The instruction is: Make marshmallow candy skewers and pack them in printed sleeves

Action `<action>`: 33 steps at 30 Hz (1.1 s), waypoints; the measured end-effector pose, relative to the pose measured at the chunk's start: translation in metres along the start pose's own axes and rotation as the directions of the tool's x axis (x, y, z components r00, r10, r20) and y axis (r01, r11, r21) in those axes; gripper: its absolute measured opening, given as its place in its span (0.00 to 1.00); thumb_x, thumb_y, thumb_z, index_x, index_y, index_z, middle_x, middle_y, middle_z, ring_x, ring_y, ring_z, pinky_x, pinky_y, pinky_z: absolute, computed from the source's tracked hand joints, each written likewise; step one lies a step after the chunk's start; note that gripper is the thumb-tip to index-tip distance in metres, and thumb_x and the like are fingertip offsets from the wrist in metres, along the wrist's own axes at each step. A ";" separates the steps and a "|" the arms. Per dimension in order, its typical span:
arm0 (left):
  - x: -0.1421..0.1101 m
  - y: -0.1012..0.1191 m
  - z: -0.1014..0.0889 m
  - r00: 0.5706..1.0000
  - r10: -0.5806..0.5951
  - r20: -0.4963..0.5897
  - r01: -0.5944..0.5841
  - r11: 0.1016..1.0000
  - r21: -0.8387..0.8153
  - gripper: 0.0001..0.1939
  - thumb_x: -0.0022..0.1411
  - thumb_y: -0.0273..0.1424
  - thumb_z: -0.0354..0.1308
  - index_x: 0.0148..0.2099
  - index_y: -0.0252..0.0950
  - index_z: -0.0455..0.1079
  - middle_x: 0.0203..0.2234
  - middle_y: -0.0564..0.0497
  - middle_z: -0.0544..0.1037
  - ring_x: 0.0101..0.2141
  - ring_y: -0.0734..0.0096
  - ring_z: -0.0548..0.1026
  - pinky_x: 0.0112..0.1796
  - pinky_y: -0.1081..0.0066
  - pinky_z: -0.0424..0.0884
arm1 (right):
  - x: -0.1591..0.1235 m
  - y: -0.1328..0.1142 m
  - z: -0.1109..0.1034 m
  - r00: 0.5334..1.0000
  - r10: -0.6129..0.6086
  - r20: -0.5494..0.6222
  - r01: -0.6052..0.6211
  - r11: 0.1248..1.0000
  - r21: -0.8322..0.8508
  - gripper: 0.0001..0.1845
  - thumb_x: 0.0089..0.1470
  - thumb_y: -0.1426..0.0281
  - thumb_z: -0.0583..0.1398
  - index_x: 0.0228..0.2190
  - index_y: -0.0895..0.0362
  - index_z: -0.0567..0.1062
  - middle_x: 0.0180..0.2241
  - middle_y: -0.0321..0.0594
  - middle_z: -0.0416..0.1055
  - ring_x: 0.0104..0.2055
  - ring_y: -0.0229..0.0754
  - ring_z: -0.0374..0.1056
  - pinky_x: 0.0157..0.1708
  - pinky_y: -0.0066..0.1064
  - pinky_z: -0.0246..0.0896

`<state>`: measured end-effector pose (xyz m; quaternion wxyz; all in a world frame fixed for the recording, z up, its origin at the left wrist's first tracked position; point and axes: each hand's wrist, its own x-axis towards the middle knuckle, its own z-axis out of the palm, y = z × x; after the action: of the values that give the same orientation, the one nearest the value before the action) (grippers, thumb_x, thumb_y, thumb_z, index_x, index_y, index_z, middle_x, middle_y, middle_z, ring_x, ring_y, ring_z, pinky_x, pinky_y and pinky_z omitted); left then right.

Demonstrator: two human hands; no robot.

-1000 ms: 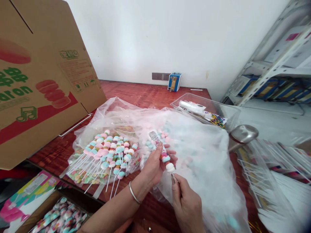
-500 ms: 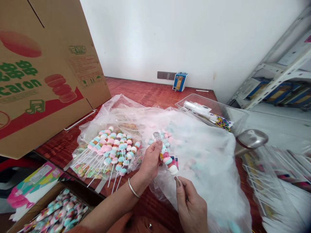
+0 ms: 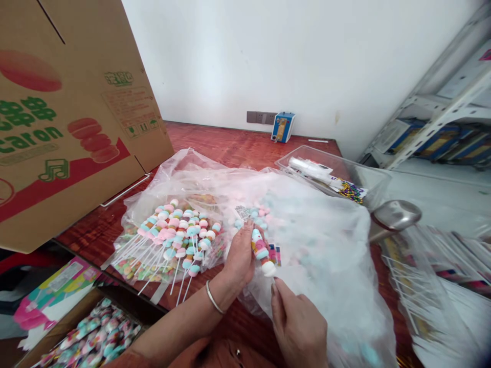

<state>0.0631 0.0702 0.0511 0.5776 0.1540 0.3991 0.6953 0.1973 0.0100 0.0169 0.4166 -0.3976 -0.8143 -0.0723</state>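
My left hand (image 3: 238,258) is closed on the printed plastic wrapper (image 3: 242,211) around a marshmallow skewer (image 3: 262,253). The skewer is a row of blue, pink and white candies, tilted with its white end toward me. My right hand (image 3: 301,322) pinches the stick just below that white end. Left of my hands, several unwrapped marshmallow skewers (image 3: 180,232) lie in a pile, their white sticks pointing toward me. A large cloudy plastic bag (image 3: 326,240) with loose pastel marshmallows inside spreads under and right of my hands.
A large cardboard box (image 3: 88,102) stands at left. Below it, an open carton (image 3: 57,337) holds wrapped skewers. A clear tray (image 3: 368,179), a metal scoop (image 3: 397,214) and bagged white sticks (image 3: 418,306) are at right. A blue device (image 3: 283,128) stands by the wall.
The view shifted sideways. My left fingers have slid along the wrapper and turned it slightly, exposing more of the candies to view. My right hand keeps its pinch on the stick.
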 end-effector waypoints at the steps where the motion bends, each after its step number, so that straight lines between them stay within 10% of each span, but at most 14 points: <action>1: -0.001 0.000 0.002 1.000 -0.011 -0.013 0.011 1.000 0.001 0.19 0.55 0.46 0.63 0.31 0.34 0.67 0.19 0.56 0.67 0.19 0.78 0.66 0.22 0.77 0.64 | 0.000 -0.001 0.001 0.998 -0.067 -0.022 0.066 0.997 -0.036 0.09 0.63 0.74 0.56 0.40 0.64 0.75 0.16 0.34 0.70 0.16 0.37 0.62 0.23 0.32 0.52; 4: -0.006 -0.002 0.006 0.999 -0.037 -0.025 0.037 0.999 0.001 0.19 0.56 0.46 0.62 0.31 0.34 0.66 0.19 0.55 0.69 0.20 0.76 0.69 0.25 0.74 0.67 | 0.001 -0.003 0.002 0.997 -0.073 -0.031 0.073 0.997 -0.004 0.08 0.61 0.76 0.57 0.41 0.65 0.75 0.17 0.34 0.70 0.16 0.36 0.61 0.23 0.32 0.52; 7: -0.011 -0.005 0.007 0.998 -0.026 0.049 0.030 0.997 -0.076 0.19 0.58 0.47 0.60 0.33 0.34 0.66 0.21 0.54 0.70 0.21 0.74 0.71 0.27 0.72 0.70 | 0.000 -0.004 -0.001 0.944 0.287 0.162 -0.320 0.915 0.244 0.12 0.64 0.69 0.53 0.40 0.60 0.75 0.22 0.38 0.74 0.19 0.37 0.65 0.22 0.28 0.55; 10: -0.014 -0.007 0.004 0.983 -0.094 0.161 0.124 0.974 -0.190 0.20 0.61 0.48 0.57 0.36 0.34 0.68 0.22 0.53 0.70 0.24 0.71 0.73 0.31 0.68 0.72 | 0.000 -0.005 -0.003 0.656 0.531 0.536 -0.754 0.447 0.480 0.17 0.65 0.59 0.51 0.38 0.57 0.73 0.17 0.30 0.63 0.16 0.34 0.57 0.17 0.25 0.48; 13: -0.012 -0.005 -0.001 0.947 -0.181 0.264 0.246 0.939 -0.241 0.18 0.62 0.45 0.56 0.38 0.33 0.70 0.26 0.49 0.74 0.28 0.67 0.75 0.36 0.63 0.73 | 0.002 -0.006 -0.002 0.441 0.492 0.751 -0.834 -0.086 0.545 0.19 0.62 0.53 0.54 0.35 0.56 0.72 0.13 0.23 0.51 0.14 0.30 0.44 0.14 0.23 0.39; 16: -0.006 0.001 -0.005 0.946 -0.160 0.280 0.234 0.939 -0.254 0.13 0.60 0.37 0.58 0.43 0.33 0.71 0.34 0.46 0.77 0.34 0.63 0.77 0.41 0.61 0.72 | 0.007 -0.009 -0.002 0.356 0.370 0.858 -0.744 -0.442 0.500 0.20 0.61 0.53 0.56 0.31 0.57 0.72 0.13 0.20 0.45 0.14 0.28 0.37 0.14 0.23 0.41; 19: 0.000 0.008 -0.005 0.958 -0.124 0.259 0.191 0.949 -0.252 0.13 0.58 0.32 0.60 0.45 0.34 0.71 0.35 0.47 0.77 0.36 0.65 0.76 0.41 0.63 0.72 | 0.012 -0.012 -0.003 0.361 0.262 0.895 -0.679 -0.584 0.445 0.15 0.59 0.57 0.59 0.31 0.56 0.72 0.15 0.20 0.45 0.14 0.27 0.34 0.15 0.22 0.41; 21: 0.002 0.012 -0.003 0.968 -0.088 0.236 0.144 0.962 -0.232 0.10 0.57 0.31 0.62 0.42 0.34 0.71 0.32 0.50 0.76 0.33 0.69 0.76 0.40 0.66 0.72 | 0.012 -0.012 -0.002 0.371 0.287 0.883 -0.700 -0.539 0.470 0.14 0.58 0.58 0.60 0.31 0.56 0.71 0.16 0.21 0.45 0.15 0.28 0.34 0.15 0.22 0.39; 23: 0.001 0.015 0.001 0.974 -0.063 0.218 0.109 0.972 -0.207 0.09 0.58 0.31 0.63 0.40 0.34 0.70 0.28 0.54 0.73 0.30 0.73 0.74 0.39 0.69 0.71 | 0.010 -0.011 0.001 0.431 0.386 0.816 -0.770 -0.313 0.555 0.14 0.59 0.58 0.59 0.29 0.55 0.70 0.17 0.22 0.48 0.16 0.29 0.39 0.16 0.22 0.40; 26: -0.001 0.016 0.007 0.980 -0.059 0.191 0.098 0.975 -0.199 0.09 0.57 0.32 0.64 0.36 0.34 0.68 0.25 0.56 0.70 0.27 0.76 0.72 0.38 0.69 0.71 | 0.005 -0.007 0.003 0.676 0.489 0.551 -0.733 0.371 0.570 0.14 0.62 0.61 0.56 0.29 0.56 0.72 0.21 0.30 0.61 0.22 0.33 0.55 0.23 0.24 0.51; 29: -0.003 0.015 0.012 0.988 -0.072 0.134 0.102 0.967 -0.232 0.11 0.58 0.33 0.64 0.32 0.34 0.66 0.24 0.56 0.68 0.25 0.78 0.69 0.37 0.70 0.71 | 0.001 -0.002 0.004 0.916 0.328 0.230 -0.382 0.888 0.255 0.12 0.64 0.68 0.54 0.34 0.59 0.75 0.23 0.36 0.69 0.25 0.37 0.63 0.28 0.28 0.53; 33: -0.004 0.011 0.016 0.992 -0.118 0.051 0.126 0.961 -0.245 0.13 0.59 0.35 0.63 0.30 0.34 0.64 0.24 0.56 0.67 0.24 0.78 0.69 0.36 0.70 0.71 | 0.002 0.001 0.004 0.993 0.082 0.090 -0.070 0.990 -0.125 0.09 0.62 0.73 0.56 0.35 0.61 0.77 0.18 0.35 0.67 0.21 0.40 0.62 0.26 0.32 0.50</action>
<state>0.0672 0.0727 0.0706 0.6411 0.0684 0.3076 0.6998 0.1952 0.0138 0.0153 0.3551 -0.4559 -0.8115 -0.0867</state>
